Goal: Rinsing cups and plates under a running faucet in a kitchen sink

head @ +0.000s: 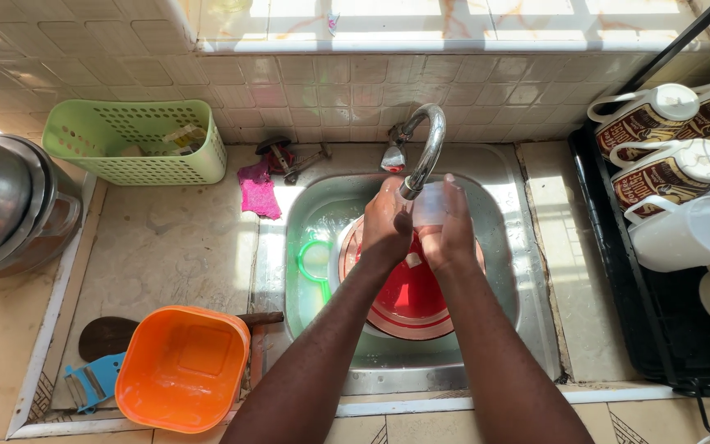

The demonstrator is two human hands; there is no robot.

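Both my hands are over the steel sink, under the curved chrome tap. My left hand and my right hand close together around a small clear glass held right below the spout. Beneath them in the sink sits a red round bowl with a pale rim. A green ring-shaped handle lies in the sink to its left.
A green basket stands at the back left, with a pink cloth near it. An orange tub sits front left. Steel pots are far left. A black rack of mugs stands on the right.
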